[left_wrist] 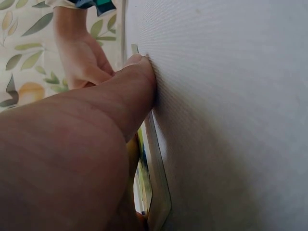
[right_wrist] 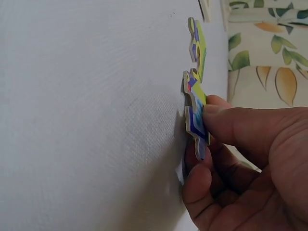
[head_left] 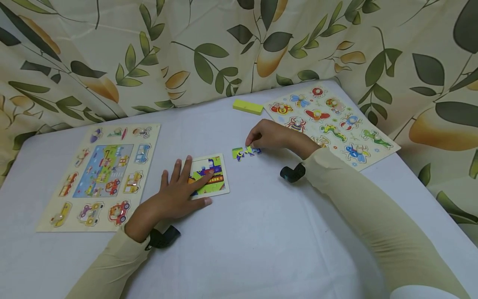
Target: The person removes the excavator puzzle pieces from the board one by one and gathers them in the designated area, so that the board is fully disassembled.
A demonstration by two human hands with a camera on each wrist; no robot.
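My left hand (head_left: 173,201) lies with fingers spread over the left part of a small framed jigsaw puzzle (head_left: 226,182), which shows a purple train on green. In the left wrist view the thumb (left_wrist: 139,79) lies along the edge of its frame. Further right, my right hand (head_left: 272,135) pinches a green and purple jigsaw piece (right_wrist: 196,118) between thumb and fingers, just at the tabletop. Another loose piece (head_left: 236,153) lies right beside it, close to the held one. Part of the puzzle's picture is hidden under the left hand.
A large vehicle peg board (head_left: 56,207) lies at the left. An insect peg board (head_left: 358,164) lies at the back right, partly under the right forearm. A yellow block (head_left: 248,106) sits near the back edge. Leaf-patterned cloth (head_left: 209,25) hangs behind the white-covered table (head_left: 261,249).
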